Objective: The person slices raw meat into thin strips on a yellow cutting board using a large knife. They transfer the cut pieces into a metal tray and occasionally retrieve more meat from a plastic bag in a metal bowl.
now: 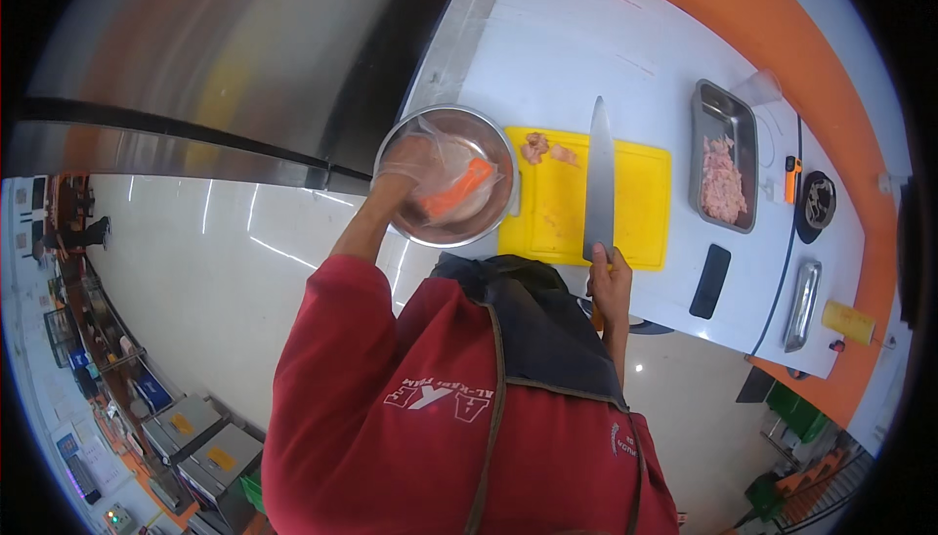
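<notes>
My left hand (414,157) reaches into a round steel bowl (388,216) at the left edge of the cutting board. Thin clear plastic (451,135) covers the hand and spreads inside the bowl. Beside the fingers lies a bright orange piece (458,189), in or under the plastic; whether the fingers grip anything is hidden. My right hand (610,275) grips the handle of a large chef's knife (601,176). Its wide blade points away from me over the yellow cutting board (641,205). Small scraps of raw pink meat (535,148) lie on the board's far left part.
Right of the board stands a steel tray (722,106) with chopped raw meat (722,187). Nearby are a dark phone (710,281), a clear plastic cup (761,88), a black cap-like item (815,205), a narrow steel tray (804,305) and a yellow roll (848,322). A steel cabinet (242,44) rises at left.
</notes>
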Available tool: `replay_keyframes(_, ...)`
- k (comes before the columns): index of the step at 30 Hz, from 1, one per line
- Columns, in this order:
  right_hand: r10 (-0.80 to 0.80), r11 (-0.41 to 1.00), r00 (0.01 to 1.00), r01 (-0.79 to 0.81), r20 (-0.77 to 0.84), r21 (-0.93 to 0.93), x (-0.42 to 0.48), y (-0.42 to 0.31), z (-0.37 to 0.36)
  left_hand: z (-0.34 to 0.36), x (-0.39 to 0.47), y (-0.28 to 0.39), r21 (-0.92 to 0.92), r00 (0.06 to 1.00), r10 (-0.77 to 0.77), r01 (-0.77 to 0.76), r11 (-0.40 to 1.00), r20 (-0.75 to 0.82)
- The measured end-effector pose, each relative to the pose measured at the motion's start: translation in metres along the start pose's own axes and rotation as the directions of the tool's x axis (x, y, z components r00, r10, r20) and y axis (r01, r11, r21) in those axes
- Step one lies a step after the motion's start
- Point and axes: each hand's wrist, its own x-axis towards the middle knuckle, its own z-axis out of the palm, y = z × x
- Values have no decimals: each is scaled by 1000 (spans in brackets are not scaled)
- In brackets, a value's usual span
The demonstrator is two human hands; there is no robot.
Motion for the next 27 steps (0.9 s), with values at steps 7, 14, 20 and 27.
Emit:
replay_keyframes(7,-27,1000,999,27,-35,-14,4,17,-3,-16,-15,-24,-316,997,-13,-10,949,-70)
replay_keyframes(14,-139,983,990,133,-38,-123,19,44,-9,-24,-34,-10,-728,950,-226,-3,685,-217)
replay_keyframes(20,-34,999,999,34,-5,-6,7,9,-14,-79,-58,44,-987,912,-410,56,152,-11)
replay_keyframes(27,-18,995,993,30,-120,98,-8,27,-37,-72,-36,155,-791,988,-126,6,612,-89)
